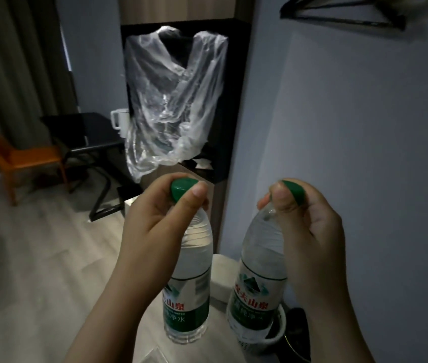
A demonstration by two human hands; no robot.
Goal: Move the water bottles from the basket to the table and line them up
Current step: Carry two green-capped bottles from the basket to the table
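- The left hand (pixel 155 221) pinches the round green plastic cap (pixel 181 189) of a clear plastic water bottle with a green and white label, the left bottle (pixel 194 268). The thumb lies on the near side of the cap and the fingers curl round the far side.
- The right hand (pixel 312 226) grips the green cap (pixel 295 192) of a second bottle of the same kind, the right bottle (pixel 260 258). Its thumb presses at the neck and its fingers wrap over the top.
- Both bottles stand upright in the lower centre of the frame, side by side and not touching.
- The left bottle's base shows against the pale wood floor (pixel 50 258).
- The right bottle's base overlaps a white perforated basket (pixel 278 334) at the lower right (I cannot tell whether it is inside the basket or just above the rim).
- In the upper centre a crumpled clear plastic garment cover (pixel 176 100) hangs in a dark wardrobe niche.
- At the middle left an orange chair (pixel 24 158) stands beside a black table (pixel 89 134), which carries a white jug (pixel 120 121).
- In the upper right, black hangers (pixel 343 11) hang against the grey wall.
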